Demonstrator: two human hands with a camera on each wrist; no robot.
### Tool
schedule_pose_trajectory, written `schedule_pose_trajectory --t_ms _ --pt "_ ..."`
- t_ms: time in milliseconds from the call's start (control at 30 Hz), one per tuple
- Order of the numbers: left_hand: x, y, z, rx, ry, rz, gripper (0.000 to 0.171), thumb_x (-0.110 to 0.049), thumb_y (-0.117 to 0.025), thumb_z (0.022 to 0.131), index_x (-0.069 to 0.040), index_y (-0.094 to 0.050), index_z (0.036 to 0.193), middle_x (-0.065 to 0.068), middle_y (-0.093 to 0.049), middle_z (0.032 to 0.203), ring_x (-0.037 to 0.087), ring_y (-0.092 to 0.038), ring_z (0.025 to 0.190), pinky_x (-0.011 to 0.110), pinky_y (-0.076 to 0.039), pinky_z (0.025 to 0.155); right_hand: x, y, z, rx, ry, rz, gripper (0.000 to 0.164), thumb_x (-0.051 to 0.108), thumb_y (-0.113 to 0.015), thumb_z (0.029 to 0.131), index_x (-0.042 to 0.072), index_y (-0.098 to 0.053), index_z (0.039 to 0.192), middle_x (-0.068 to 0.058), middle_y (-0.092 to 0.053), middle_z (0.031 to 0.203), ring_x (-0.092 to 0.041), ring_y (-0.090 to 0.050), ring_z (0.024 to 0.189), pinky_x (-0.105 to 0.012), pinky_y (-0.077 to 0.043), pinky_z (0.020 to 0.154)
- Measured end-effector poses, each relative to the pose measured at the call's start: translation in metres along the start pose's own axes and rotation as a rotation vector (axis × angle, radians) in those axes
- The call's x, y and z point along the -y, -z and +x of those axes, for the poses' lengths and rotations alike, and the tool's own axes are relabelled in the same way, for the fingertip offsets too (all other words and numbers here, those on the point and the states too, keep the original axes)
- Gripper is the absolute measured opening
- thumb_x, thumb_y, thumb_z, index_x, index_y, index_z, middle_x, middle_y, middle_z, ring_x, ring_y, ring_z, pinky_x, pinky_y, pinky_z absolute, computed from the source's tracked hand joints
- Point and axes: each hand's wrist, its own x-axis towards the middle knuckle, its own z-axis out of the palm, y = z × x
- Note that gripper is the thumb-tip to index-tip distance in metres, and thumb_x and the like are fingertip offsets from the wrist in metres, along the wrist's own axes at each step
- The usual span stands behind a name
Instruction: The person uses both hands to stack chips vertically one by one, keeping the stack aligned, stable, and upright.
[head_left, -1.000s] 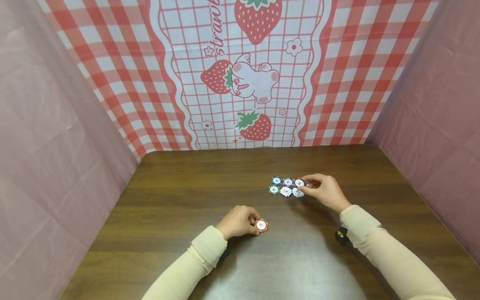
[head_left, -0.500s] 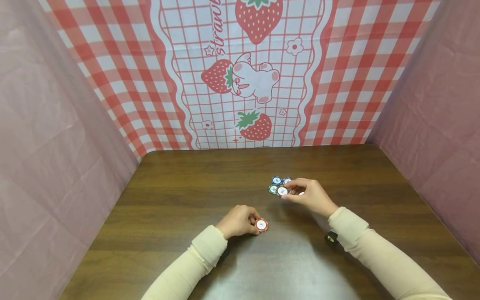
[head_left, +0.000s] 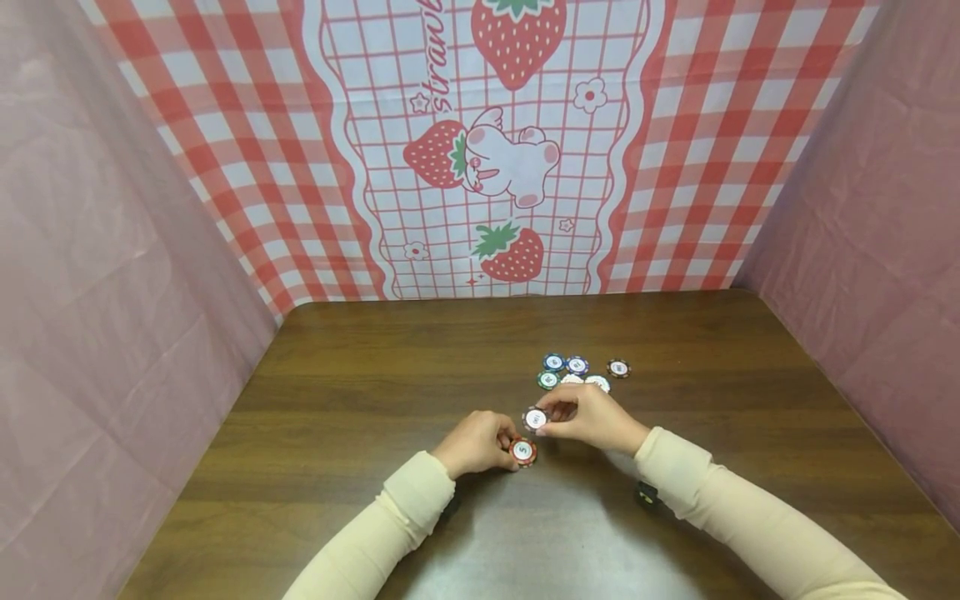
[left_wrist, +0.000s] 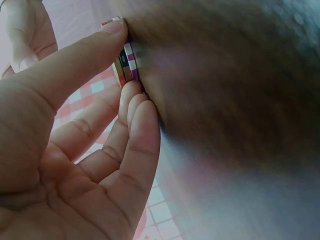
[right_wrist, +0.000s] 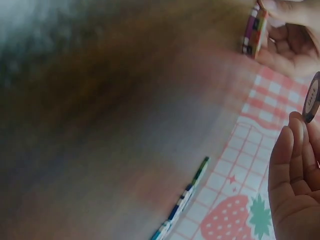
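Note:
My left hand (head_left: 476, 444) rests low on the table and pinches a short stack of poker chips, its top chip (head_left: 522, 451) red-rimmed with a 5. From the side, the stack (left_wrist: 127, 62) has a purple-and-white chip at the bottom, dark and reddish ones above. Just behind and right of it, my right hand (head_left: 596, 417) pinches a dark brown poker chip (head_left: 536, 418) marked 100 between thumb and fingers. In the right wrist view this brown chip (right_wrist: 312, 98) is held up off the table, apart from the stack.
Beyond the right hand lie more chips: a blue chip (head_left: 554, 362), a purple-blue chip (head_left: 577, 365), a green chip (head_left: 548, 380) and a white chip (head_left: 597, 382). Another white one is partly covered by the fingers. A second dark chip (head_left: 618, 367) lies apart to their right.
My right hand has brought the brown chip from the chip group leftward and nearer, close to the stack. Another dark chip now shows at the right of the group. The left hand stays put.

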Motion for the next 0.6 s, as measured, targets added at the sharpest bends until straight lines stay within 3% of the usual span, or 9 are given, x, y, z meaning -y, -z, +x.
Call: schedule_pose_trajectory --t_ms 200,600 --pt "0.000 0.001 0.000 0.008 -0.007 0.009 0.028 -0.012 -0.088 0.065 -0.008 -0.071 0.088 -0.002 -0.068 0.072 -0.001 -0.051 0.062 0.017 -0.043 0.061 0.002 -0.007 -0.001 0.053 0.023 -0.012 0.024 0.022 -0.083 0.077 0.011 -0.073 0.096 0.003 -0.071 0.087 -0.008 -0.064 0.074 -0.022 -0.054 0.066" --pt "0.000 0.000 0.002 0.010 0.011 -0.012 0.029 -0.012 -0.088 0.065 -0.009 -0.072 0.088 -0.003 -0.069 0.074 -0.001 -0.054 0.065 0.018 -0.045 0.064 0.007 -0.019 0.002 0.154 0.066 -0.098 0.018 0.018 -0.082 0.076 0.012 -0.073 0.090 0.004 -0.067 0.079 -0.003 -0.059 0.070 -0.019 -0.050 0.063"
